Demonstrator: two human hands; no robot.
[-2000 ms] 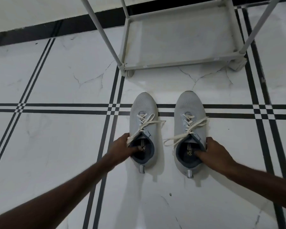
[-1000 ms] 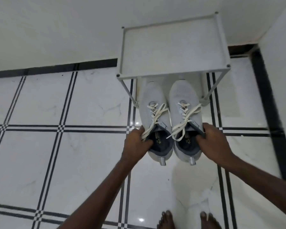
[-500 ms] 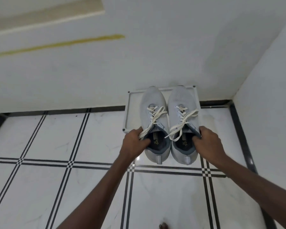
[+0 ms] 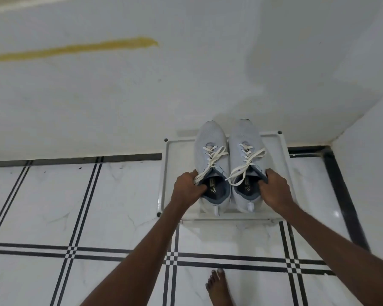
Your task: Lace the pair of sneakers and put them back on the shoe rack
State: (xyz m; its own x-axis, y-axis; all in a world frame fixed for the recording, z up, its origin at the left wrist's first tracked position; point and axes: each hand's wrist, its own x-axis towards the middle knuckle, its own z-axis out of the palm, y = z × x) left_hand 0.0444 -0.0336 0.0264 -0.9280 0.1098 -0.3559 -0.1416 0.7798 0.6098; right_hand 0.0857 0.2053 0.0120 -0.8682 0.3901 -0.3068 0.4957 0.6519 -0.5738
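Sneakers, a pale grey pair with a knit-looking upper and rounded toes, were held side by side over the top shelf of the shoe rack, toes pointing away from the person toward the wall. Whether the soles rested on the shelf could not be told. Left sneaker sat just beside the right sneaker, inner edges touching or nearly so. Cream flat laces were threaded through the eyelets of both; loose ends trailed back toward the hands, and those of the right sneaker crossed its opening. Linings were dark blue-grey, with a small printed mark on each insole and a light pull tab at each heel.

Left hand was closed on the outer collar of the left sneaker, thumb inside the opening, a lace end lying over the knuckles. Right hand was closed on the outer collar of the right sneaker in the same way, thumb tucked in.

Shelf was a white rectangular tray with a raised rim and dark round caps at the corners. Beneath the forearms lay glossy white marble-patterned floor tiles with thin black double lines. One bare foot stood below the right forearm.
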